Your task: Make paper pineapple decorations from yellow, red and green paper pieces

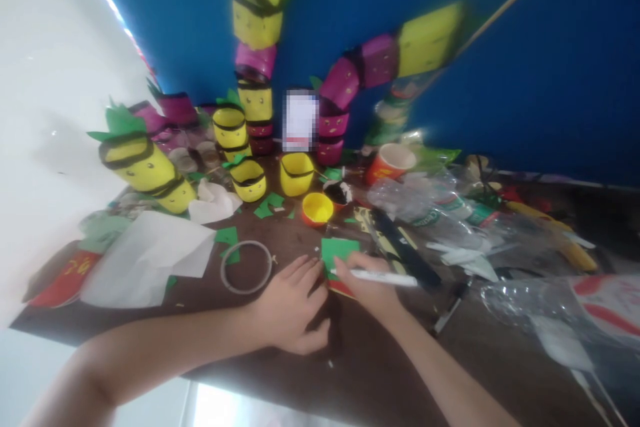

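A green paper square (341,251) lies on the dark brown table in front of me, with something red showing under its lower edge. My right hand (371,285) grips a white pen (385,277), its tip over the green paper. Fingers apart, my left hand (295,300) rests on the table at the paper's left side, its fingertips close to the edge. Left of that hand lies a clear ring, like a tape roll (246,267). A small yellow-lined cup (317,208) stands just behind the paper.
Yellow cups with drawn faces (249,181) and stacked purple ones stand along the blue wall. Clear plastic bottles (425,203) crowd the right, near a black marker (453,307). White paper (150,260) and a red packet (67,278) lie at left.
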Available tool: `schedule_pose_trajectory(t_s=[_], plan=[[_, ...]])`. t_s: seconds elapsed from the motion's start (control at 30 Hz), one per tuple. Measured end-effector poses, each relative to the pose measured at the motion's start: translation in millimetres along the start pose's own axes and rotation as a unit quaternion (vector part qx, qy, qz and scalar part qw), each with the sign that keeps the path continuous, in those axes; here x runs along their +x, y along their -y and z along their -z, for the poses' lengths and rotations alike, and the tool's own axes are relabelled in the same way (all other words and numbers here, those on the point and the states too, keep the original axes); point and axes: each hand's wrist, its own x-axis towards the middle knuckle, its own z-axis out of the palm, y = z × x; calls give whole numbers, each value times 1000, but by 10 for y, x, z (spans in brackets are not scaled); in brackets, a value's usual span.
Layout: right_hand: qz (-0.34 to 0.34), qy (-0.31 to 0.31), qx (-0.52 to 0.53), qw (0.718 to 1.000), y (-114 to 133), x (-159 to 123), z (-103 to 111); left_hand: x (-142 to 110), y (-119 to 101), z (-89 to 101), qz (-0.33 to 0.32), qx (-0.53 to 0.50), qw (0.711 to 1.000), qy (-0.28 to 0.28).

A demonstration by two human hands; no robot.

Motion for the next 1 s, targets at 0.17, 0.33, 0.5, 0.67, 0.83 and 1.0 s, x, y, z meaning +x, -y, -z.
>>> schedule_pose_trajectory(t_s=[0.17,0.33,0.5,0.67,0.83,1.0], plan=[[-3,-4,-2,1000,-26,-1,-34,1,1,-5,1,-7,1000,-4],[-26,-5,18,999,-14,8,-47,6,0,2,3,-7,1000,-4],[-50,18,48,997,15,27,-39,13,-4,16,6,-17,1000,-19],[-68,35,76,994,17,37,-41,22,0,8,-6,-7,1000,-24],[-55,25,54,997,23,28,-46,24,1,-1,-11,-7,1000,-22],[-37,-1,10,999,46,2,-56,20,-3,-2,-7,-10,1000,-24]])
